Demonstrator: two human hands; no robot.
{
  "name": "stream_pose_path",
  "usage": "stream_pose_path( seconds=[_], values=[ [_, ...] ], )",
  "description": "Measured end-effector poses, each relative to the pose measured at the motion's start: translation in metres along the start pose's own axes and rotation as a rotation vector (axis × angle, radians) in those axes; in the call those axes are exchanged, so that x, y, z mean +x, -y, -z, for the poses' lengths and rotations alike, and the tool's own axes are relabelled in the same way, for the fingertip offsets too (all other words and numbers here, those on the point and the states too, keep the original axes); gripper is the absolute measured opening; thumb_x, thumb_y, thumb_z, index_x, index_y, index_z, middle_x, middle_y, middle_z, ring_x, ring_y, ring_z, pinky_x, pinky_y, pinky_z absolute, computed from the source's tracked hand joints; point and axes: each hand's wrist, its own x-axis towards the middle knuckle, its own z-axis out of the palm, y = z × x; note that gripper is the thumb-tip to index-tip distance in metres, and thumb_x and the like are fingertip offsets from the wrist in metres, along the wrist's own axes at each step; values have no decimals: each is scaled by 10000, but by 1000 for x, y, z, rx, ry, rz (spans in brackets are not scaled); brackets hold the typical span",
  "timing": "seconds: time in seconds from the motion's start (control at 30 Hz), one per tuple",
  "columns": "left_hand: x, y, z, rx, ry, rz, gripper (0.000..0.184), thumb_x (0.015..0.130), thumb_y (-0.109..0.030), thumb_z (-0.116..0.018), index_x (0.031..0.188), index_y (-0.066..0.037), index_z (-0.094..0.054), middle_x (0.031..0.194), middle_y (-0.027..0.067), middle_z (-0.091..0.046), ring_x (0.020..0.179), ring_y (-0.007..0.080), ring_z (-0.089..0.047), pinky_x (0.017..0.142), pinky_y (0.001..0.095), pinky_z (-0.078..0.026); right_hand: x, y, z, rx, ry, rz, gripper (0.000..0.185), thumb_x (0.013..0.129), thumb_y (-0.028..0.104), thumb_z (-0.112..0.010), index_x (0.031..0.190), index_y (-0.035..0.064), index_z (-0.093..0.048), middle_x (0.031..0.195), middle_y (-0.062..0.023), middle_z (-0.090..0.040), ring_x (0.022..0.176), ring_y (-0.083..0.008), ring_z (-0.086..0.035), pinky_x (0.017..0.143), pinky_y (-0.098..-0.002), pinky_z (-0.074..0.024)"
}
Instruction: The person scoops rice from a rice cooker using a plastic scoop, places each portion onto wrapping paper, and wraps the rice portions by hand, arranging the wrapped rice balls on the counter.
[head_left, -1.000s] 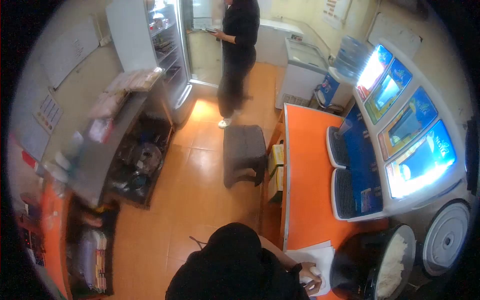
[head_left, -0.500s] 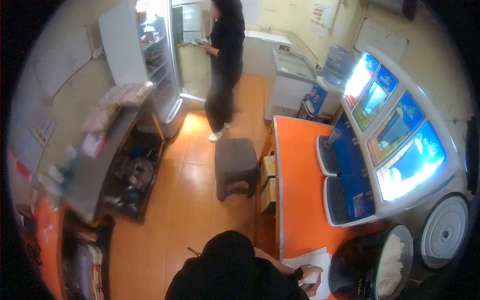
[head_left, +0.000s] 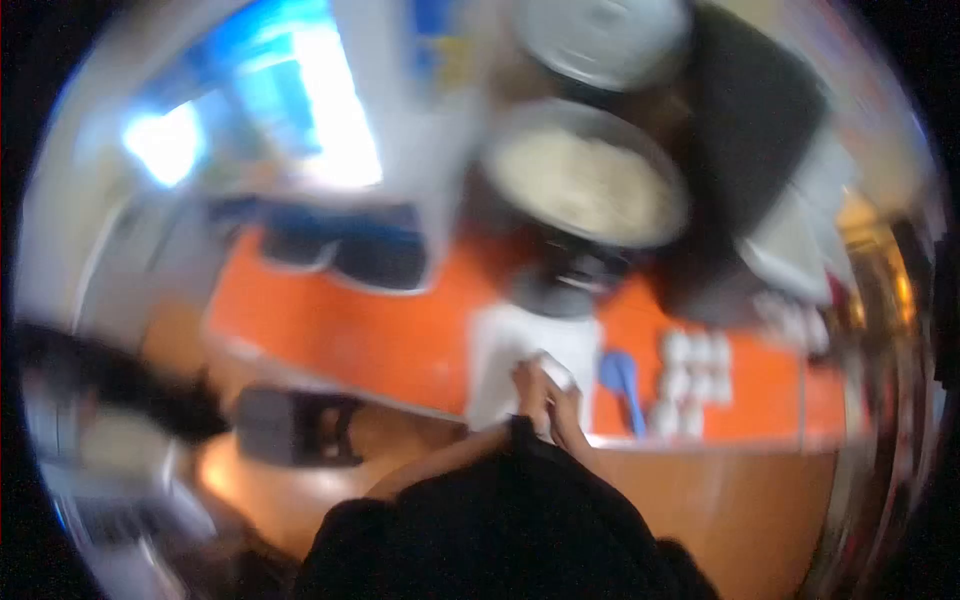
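In the blurred head view, my left hand and my right hand are close together with fingers closed around a small white packet. Its contents are hidden. Beneath them lie white paper sheets on the orange table. Just beyond the paper stands a dark rice cooker with its top open and white rice inside. To the right of the sheets is a blue spoon. Farther right, several white packets sit in rows.
A round grey lid is behind the cooker. The lit drink dispenser stands at the back left, its dark drip trays on the table. A dark stool is on the floor at left, near a person in black.
My view has swung right and down onto the table, bringing the spoon and the packet rows into sight. Both hands now show on the white packet.
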Motion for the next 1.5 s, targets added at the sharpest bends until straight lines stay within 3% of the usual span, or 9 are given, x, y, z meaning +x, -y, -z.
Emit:
stream_pose_path(
  seconds=[0.17, 0.27, 0.63, 0.83, 0.93, 1.07, 1.27, 1.33, 1.5],
  values=[
    [35, -36, -20, 9, 270, -53, 429, 945, -449, -495, 1096, -59, -590, 1067, 66, -580, 979, 226, -565, 843, 363, -454, -12, 27, 49, 594, -22, -84, 409, 876, 256, -684, 1200, 47, -549, 1059, -101, -635, 939, -213, -647, 841, -367, -546],
    [69, -37, 14, 571, 494, -550, 321, 917, -358, -577, 1095, -92, -600, 1225, 121, -493, 1133, 269, -493, 938, 431, -384, -28, 48, 93, 542, -62, 122, 453, 897, 340, -643, 1243, 68, -539, 1143, -100, -634, 1029, -223, -628, 784, -333, -546],
    [70, -46, 58, 1238, 513, -1101, 398, 842, -197, -602, 1207, -59, -527, 1254, 161, -466, 1296, 375, -352, 1009, 540, -257, 69, 25, 421, 110, -1178, 568, 680, 773, 338, -795, 1249, -48, -501, 1217, -175, -563, 1064, -304, -597, 866, -415, -527],
    [64, -53, 55, 1223, 486, -1099, 369, 851, -216, -593, 1190, -77, -552, 1235, 150, -493, 1265, 364, -403, 986, 543, -297, 48, 59, 351, -842, -1594, 70, 586, 799, 371, -720, 1185, -22, -521, 1116, -209, -570, 967, -393, -586, 846, -475, -503],
    [65, -53, 53, 1218, 475, -1069, 360, 842, -227, -596, 1174, -91, -563, 1229, 142, -502, 1263, 348, -412, 990, 535, -296, 13, 81, 269, -1205, -1453, 611, 537, 787, 374, -665, 1159, 9, -535, 1057, -255, -566, 931, -421, -578, 803, -500, -477],
    [71, -47, 58, 1238, 474, -1026, 393, 832, -243, -612, 1194, -101, -552, 1240, 120, -492, 1290, 341, -392, 1012, 529, -274, 0, 56, 144, -1390, -480, 918, 610, 753, 127, -639, 1322, 17, -450, 1070, -232, -562, 925, -387, -553, 745, -492, -452],
    [76, -51, 65, 1171, 527, -949, 392, 844, -282, -614, 1200, -130, -552, 1237, 115, -468, 1268, 345, -396, 1017, 507, -275, 54, 10, 141, -1021, -761, 814, 540, 814, 184, -652, 1269, -22, -447, 1049, -283, -555, 964, -385, -561, 802, -486, -455],
    [83, -57, 66, 965, 458, -903, 388, 836, -251, -637, 1196, -129, -555, 1223, 122, -459, 1239, 343, -414, 1013, 504, -278, 11, 107, 84, -686, -631, 721, 398, 959, 152, -554, 1238, -85, -401, 1099, -299, -547, 1020, -329, -559, 907, -409, -429],
    [74, -151, 10, 497, 100, -952, 663, 819, -268, -688, 1346, -32, -362, 1300, 221, -356, 1296, 393, -290, 1054, 518, -220, -4, 297, -19, -890, -569, 1424, 334, 890, 49, -585, 1221, 47, -540, 873, -170, -644, 767, -310, -644, 700, -387, -500]
  ],
)
